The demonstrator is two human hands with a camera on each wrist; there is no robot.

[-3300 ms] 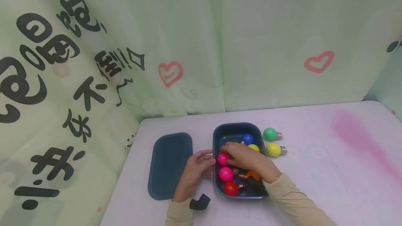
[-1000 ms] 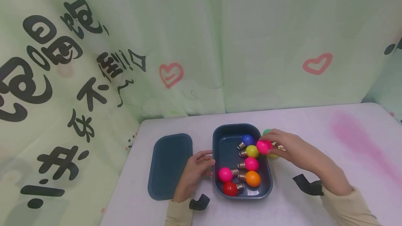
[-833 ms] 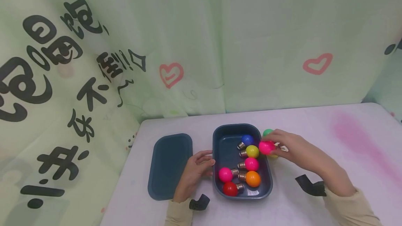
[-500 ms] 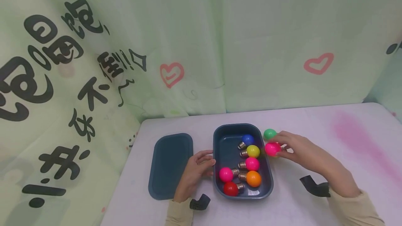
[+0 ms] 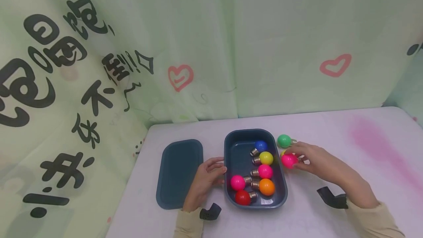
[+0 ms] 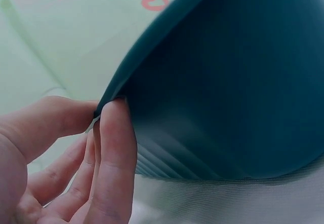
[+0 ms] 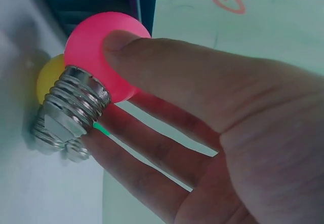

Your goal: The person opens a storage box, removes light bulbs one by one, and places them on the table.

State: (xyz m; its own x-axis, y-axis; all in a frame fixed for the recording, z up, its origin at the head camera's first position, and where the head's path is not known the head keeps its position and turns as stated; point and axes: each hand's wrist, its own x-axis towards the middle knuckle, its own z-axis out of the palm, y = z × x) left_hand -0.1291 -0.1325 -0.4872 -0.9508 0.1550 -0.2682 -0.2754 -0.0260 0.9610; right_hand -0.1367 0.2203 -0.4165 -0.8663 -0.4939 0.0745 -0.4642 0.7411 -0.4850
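My right hand (image 5: 315, 161) pinches a pink light bulb (image 5: 289, 161) by its round globe, just outside the right rim of a dark blue plastic box (image 5: 240, 143). In the right wrist view the thumb lies across the bulb's globe (image 7: 83, 39), and the metal screw base (image 7: 76, 100) points down and left. A yellow bulb (image 7: 46, 79) shows behind it. At the box's left side my left hand (image 5: 205, 179) pinches the rim; the left wrist view has the fingertips right at the edge of the box (image 6: 212, 82). The box holds several coloured bulbs.
A green bulb (image 5: 284, 141) lies on the table right of the box. Inside are blue (image 5: 261, 146), yellow (image 5: 266, 158), orange (image 5: 266, 187), red (image 5: 242, 197) and two pink bulbs (image 5: 265, 171). A flat dark blue lid (image 5: 180, 173) lies to the left.
My right hand has lifted the pink bulb out of the box and carried it right over the rim, then down beside the green bulb. My left hand has stayed at the box.
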